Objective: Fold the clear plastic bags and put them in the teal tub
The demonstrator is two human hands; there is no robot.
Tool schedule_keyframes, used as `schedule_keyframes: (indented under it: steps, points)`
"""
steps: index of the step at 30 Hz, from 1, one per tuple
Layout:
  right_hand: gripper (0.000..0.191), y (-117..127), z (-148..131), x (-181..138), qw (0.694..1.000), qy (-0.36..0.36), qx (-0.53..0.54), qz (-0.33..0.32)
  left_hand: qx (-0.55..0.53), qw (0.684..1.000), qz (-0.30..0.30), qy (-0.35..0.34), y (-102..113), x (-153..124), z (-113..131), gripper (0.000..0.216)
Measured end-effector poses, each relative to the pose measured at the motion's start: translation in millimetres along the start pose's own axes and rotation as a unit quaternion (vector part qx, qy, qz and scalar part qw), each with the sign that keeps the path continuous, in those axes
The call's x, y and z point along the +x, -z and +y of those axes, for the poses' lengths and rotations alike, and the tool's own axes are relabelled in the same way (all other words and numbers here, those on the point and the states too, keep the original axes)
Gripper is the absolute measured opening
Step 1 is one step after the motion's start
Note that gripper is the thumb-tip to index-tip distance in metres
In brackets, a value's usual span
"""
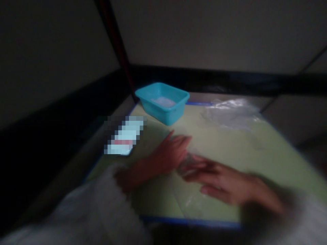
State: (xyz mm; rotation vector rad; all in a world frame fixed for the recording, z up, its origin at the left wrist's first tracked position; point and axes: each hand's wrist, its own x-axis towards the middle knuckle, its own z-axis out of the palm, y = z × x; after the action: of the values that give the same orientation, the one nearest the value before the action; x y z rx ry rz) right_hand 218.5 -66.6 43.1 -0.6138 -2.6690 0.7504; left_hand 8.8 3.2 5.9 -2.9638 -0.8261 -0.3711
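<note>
In the middle of the table, my left hand (171,153) lies low over the surface, one finger raised apart from the others. My right hand (221,180) reaches in from the right with its fingers stretched out and parted, the thumb away from them. Their fingertips nearly meet around a small greyish see-through patch (187,162), too blurred to name. Below and between the hands lies a sheet or bag of clear plastic (190,201), flat on the table. Whether the fingers touch or only hover over the plastic is hard to see. Both hands are smeared by motion.
A turquoise plastic basin (176,115) with something whitish inside stands at the far corner of the yellow-green table (270,163). Crumpled clear plastic (232,112) lies at the back right. A phone-like thing with a pixelated face (129,134) rests at the left edge. Walls stand close behind.
</note>
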Motion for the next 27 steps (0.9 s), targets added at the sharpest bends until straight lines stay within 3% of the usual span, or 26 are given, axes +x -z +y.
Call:
schedule_keyframes:
  steps: [2, 5, 8, 13, 18, 27]
  points:
    - [0.03, 5, 5, -3, 0.995, -0.01, 0.023, 0.092, -0.006, 1.0, 0.012, -0.01, 2, 0, 6, 0.039]
    - [0.022, 13, 16, -8, 0.966, -0.067, 0.032, 0.25, -0.026, 0.999, 0.015, -0.035, 4, -4, 25, 0.042]
    - [0.021, 17, 26, -11, 0.932, -0.138, 0.023, 0.333, -0.086, 0.994, -0.017, -0.061, 6, -13, 49, 0.054]
    - [0.027, 14, 34, -8, 0.937, -0.167, 0.017, 0.305, -0.164, 0.98, -0.058, -0.091, 1, -23, 72, 0.07]
    - [0.027, 10, 39, -6, 0.947, -0.16, -0.001, 0.279, -0.195, 0.971, -0.07, -0.119, -2, -21, 68, 0.075]
    - [0.03, 10, 54, -5, 0.959, -0.173, -0.047, 0.22, -0.215, 0.946, -0.058, -0.237, -7, -17, 63, 0.076]
